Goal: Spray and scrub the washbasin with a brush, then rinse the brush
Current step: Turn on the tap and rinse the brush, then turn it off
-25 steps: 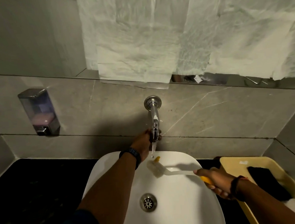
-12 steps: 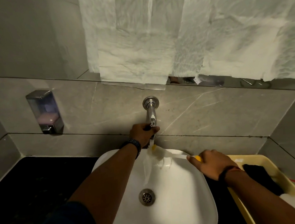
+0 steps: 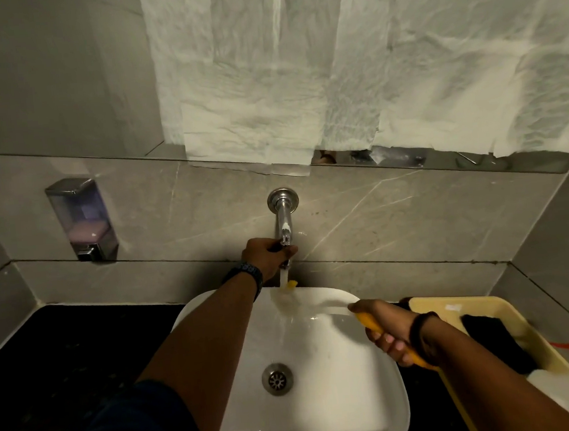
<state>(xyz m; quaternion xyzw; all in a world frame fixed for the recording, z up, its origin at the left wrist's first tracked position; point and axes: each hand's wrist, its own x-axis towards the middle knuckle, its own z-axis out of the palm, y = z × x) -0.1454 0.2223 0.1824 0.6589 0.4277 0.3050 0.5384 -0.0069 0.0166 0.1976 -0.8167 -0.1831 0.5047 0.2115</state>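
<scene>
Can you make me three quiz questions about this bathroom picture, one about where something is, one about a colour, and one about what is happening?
1. Where is the soap dispenser?
A. on the wall left of the tap
B. inside the washbasin
C. in the yellow tub

2. What colour is the brush handle?
A. green
B. yellow
C. red

3. What is the tap doing?
A. it is off
B. it is wrapped in paper
C. water is running onto the brush head

Answers: 1 A, it hangs on the grey tiles left of the tap. 2 B, yellow shows in the right hand. 3 C, a stream falls from the spout by the left hand onto the brush head over the washbasin.
</scene>
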